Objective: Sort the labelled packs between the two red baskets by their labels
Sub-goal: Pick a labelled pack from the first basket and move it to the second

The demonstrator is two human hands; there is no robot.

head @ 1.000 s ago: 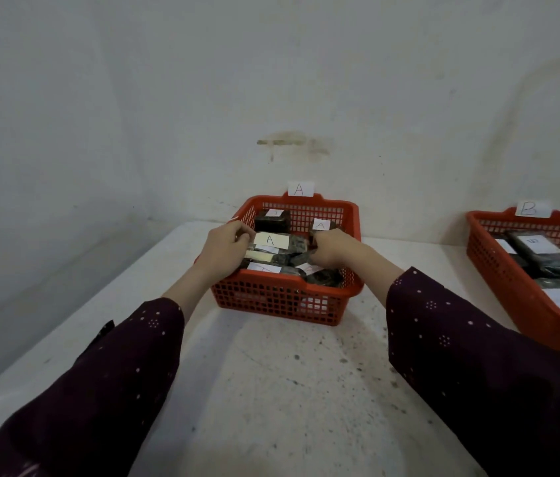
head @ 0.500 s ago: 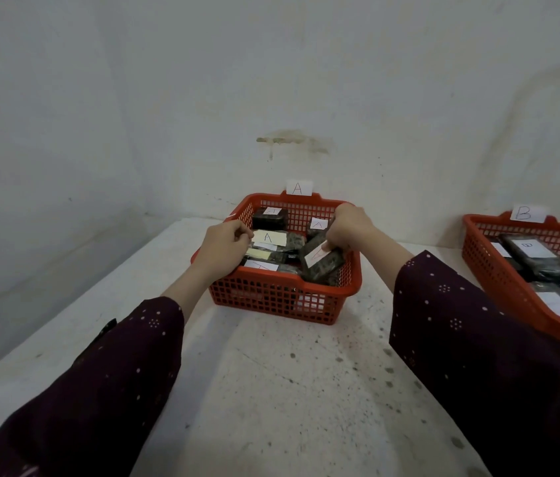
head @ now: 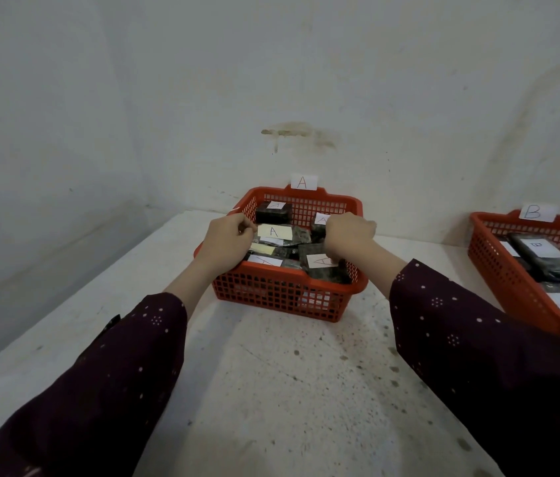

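Packs (head: 273,232) marked A, heaped in basket A (head: 292,294) under both hands. Left hand (head: 227,241) curled at yellow-labelled pack; right hand (head: 349,232) bunched over another; grip on either: cannot tell. Risk: loose labels snagging, peeling. Right of fingers, basket B (head: 512,270), dark packs inside.

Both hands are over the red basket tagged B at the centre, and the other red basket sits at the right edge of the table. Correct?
Not quite. The head view shows both the left hand and the right hand over the centre basket, but its tag reads A, not B. The B tag is on the basket at the right edge.
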